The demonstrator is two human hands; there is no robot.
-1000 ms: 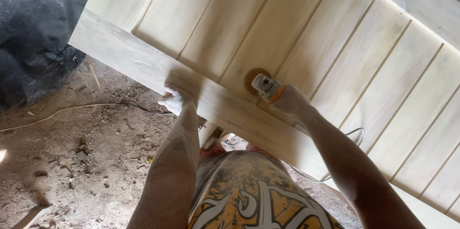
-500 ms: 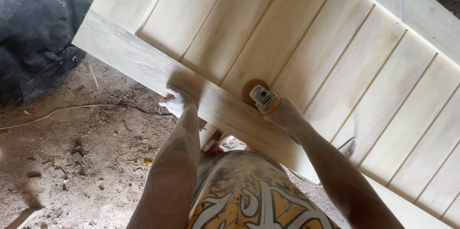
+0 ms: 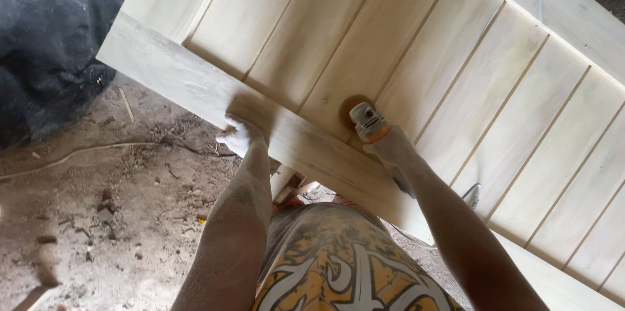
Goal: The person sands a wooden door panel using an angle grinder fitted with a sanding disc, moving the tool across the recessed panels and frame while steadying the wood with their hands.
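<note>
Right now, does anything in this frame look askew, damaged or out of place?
Nothing stands out. The right hand holds the sander flat on the pale wooden panel; the left hand grips its near edge. A cord lies across the dusty floor.

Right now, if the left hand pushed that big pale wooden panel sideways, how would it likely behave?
The wooden panel looks stiff: framed boards with grooves, unlikely to flex. It probably feels heavy, since it fills most of the view, so a light push by the left hand at its edge may barely shift it. Its dusty surface could be slippery under the right hand holding the sander.
</note>
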